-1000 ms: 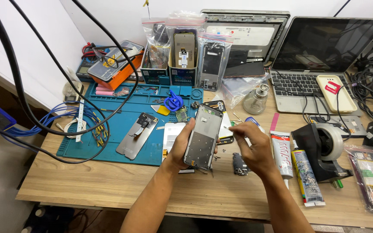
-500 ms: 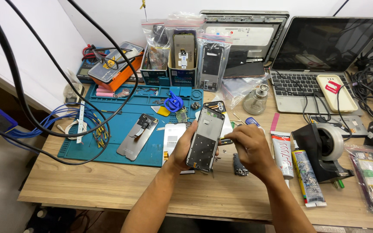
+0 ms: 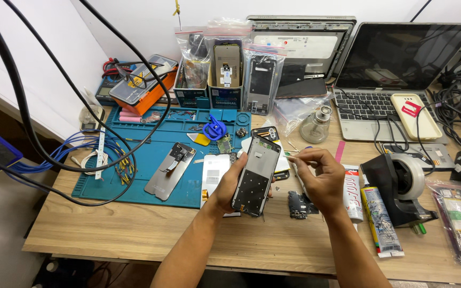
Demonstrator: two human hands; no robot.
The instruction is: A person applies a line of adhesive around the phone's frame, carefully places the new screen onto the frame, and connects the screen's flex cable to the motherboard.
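My left hand (image 3: 225, 186) grips an opened phone body (image 3: 256, 177) from its left side and holds it tilted above the wooden table (image 3: 134, 229), inner side up. The phone's upper half is a grey plate and its lower half is dark. My right hand (image 3: 320, 180) hovers just right of the phone, fingers pinched on a thin metal tool (image 3: 293, 156) whose tip points toward the phone's upper right edge. A small dark circuit board (image 3: 297, 205) lies on the table below, between the two hands.
A blue work mat (image 3: 134, 160) with a metal plate (image 3: 169, 170) lies to the left, crossed by black cables (image 3: 54, 138). Glue tubes (image 3: 382, 224), a tape dispenser (image 3: 401, 186), a glass bottle (image 3: 316, 124) and a laptop (image 3: 396, 80) stand to the right. Bagged phone parts (image 3: 225, 69) are at the back.
My right hand has drawn back slightly to the right, away from the phone's edge. The phone stays in my left hand, shifted a little lower.
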